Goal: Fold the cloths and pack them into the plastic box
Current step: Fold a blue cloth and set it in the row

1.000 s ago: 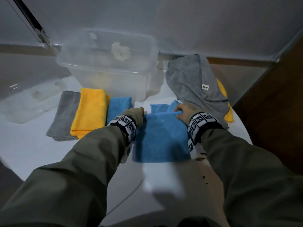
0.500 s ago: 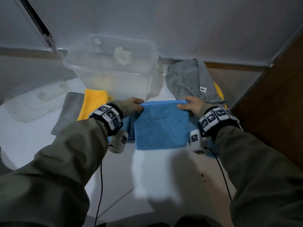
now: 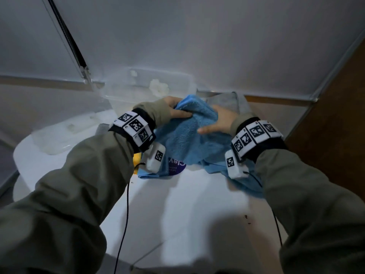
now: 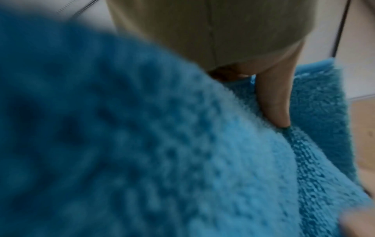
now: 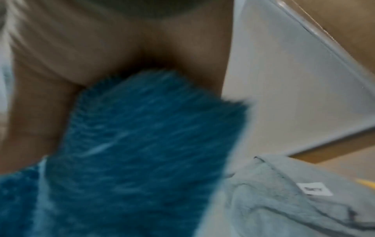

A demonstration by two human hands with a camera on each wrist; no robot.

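I hold a folded blue cloth [image 3: 187,139] up off the white table [image 3: 177,204], just in front of the clear plastic box [image 3: 138,86]. My left hand [image 3: 175,111] grips its upper left part, thumb on the near side. My right hand [image 3: 219,121] grips the upper right part, thumb across the front and fingers behind. In the left wrist view the blue cloth [image 4: 182,144] fills the frame with one finger [image 4: 274,99] pressed into it. In the right wrist view the blue cloth [image 5: 142,144] sits in the crook between thumb and fingers. The box holds a small white lump [image 3: 159,89].
A crumpled grey cloth [image 3: 227,98] with a white label [image 5: 314,189] lies behind my right hand. More blue cloth [image 3: 245,182] lies under my right wrist. A folded blue cloth with a purple label [image 3: 176,165] and a yellow cloth [image 3: 136,158] show beneath my left wrist. The box lid [image 3: 63,133] rests at left.
Both hands have lifted the blue cloth from the table and brought it up and away toward the box. They have come closer together, and the cloth now bunches between them.
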